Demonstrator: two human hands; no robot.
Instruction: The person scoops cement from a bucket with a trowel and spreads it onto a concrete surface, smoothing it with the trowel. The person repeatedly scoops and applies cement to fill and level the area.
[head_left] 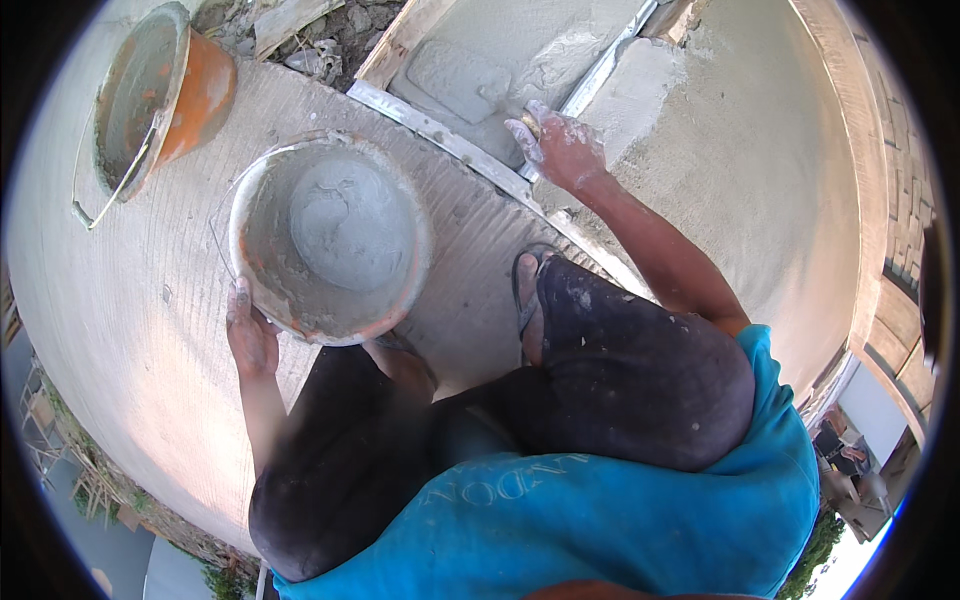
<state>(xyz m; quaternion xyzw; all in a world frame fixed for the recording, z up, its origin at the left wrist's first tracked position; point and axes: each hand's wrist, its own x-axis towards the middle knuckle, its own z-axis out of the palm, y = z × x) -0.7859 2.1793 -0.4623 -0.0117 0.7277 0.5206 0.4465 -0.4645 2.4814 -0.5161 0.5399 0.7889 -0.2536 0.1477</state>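
Observation:
My right hand (pixel 565 148), smeared with cement, is closed round the wooden handle of a trowel (pixel 532 122) at the edge of the wet cement (pixel 560 40). The trowel's blade is hard to tell from the cement about it. A flat, rounded rectangular shape coated in grey shows left of that hand. At the left, my left hand (pixel 252 335) grips the rim of a round bucket (pixel 415 195), which is tilted a little toward me. Grey wet mortar (pixel 350 225) lies in its bottom, and its wire handle hangs at the left side.
A second orange bucket (pixel 205 95), crusted with cement, stands at the far left. Metal-coloured straight strips (pixel 440 135) border the wet cement, and one (pixel 610 65) crosses it. A wooden board (pixel 850 130) edges the right side. Rubble (pixel 345 45) lies at the back. My sandalled feet rest on ridged concrete (pixel 130 300).

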